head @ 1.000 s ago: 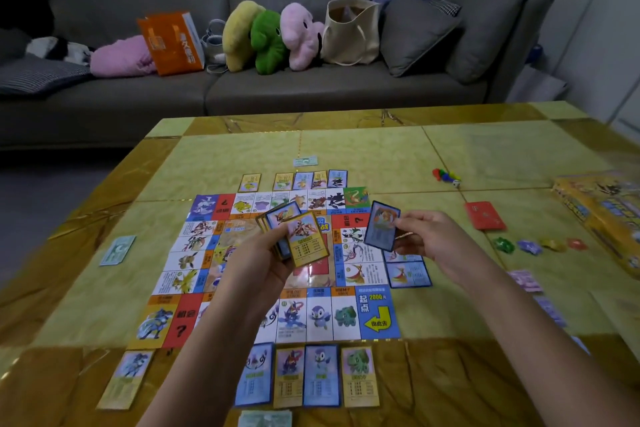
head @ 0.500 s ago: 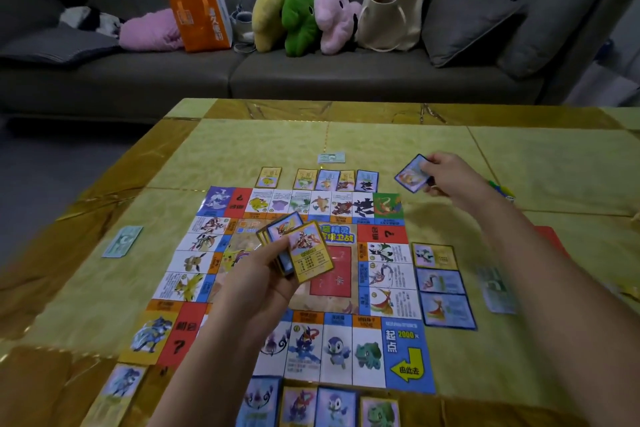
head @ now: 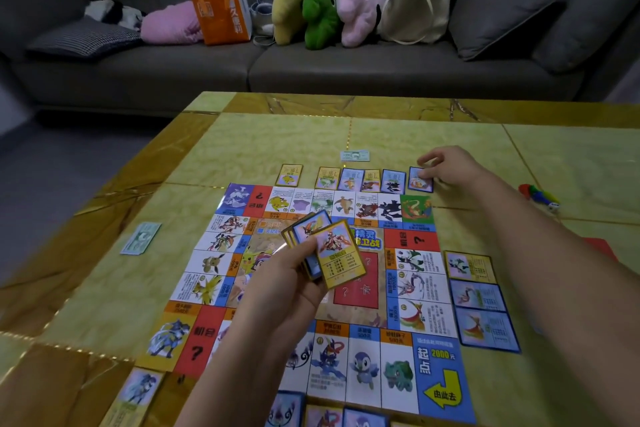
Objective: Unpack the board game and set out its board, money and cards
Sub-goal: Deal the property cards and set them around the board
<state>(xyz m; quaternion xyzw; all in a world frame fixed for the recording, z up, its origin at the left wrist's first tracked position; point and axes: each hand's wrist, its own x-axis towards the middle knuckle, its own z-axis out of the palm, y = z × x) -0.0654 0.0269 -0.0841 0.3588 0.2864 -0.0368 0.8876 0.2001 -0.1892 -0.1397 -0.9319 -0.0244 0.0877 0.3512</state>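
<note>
The colourful game board (head: 426, 288) lies flat on the yellow table (head: 277, 149). My left hand (head: 280, 291) grips a fanned stack of cards (head: 332, 250) above the board's middle. My right hand (head: 450, 166) reaches past the board's far right corner and its fingertips touch a blue card (head: 419, 179) lying at the right end of a row of cards (head: 360, 178) along the far edge. Three more cards (head: 479, 298) lie beside the board's right edge. Banknotes lie at the far side (head: 355, 156) and at the left (head: 141, 238).
More cards line the near edge (head: 363, 418) and the near left corner (head: 138, 388). Coloured game pieces (head: 536, 196) and a red card (head: 599, 248) sit to the right. Behind the table stands a grey sofa (head: 207, 69) with plush toys, bags and cushions.
My right hand carried the blue card from above the board to the far right corner and set it down at the end of the far row. The left hand kept its stack.
</note>
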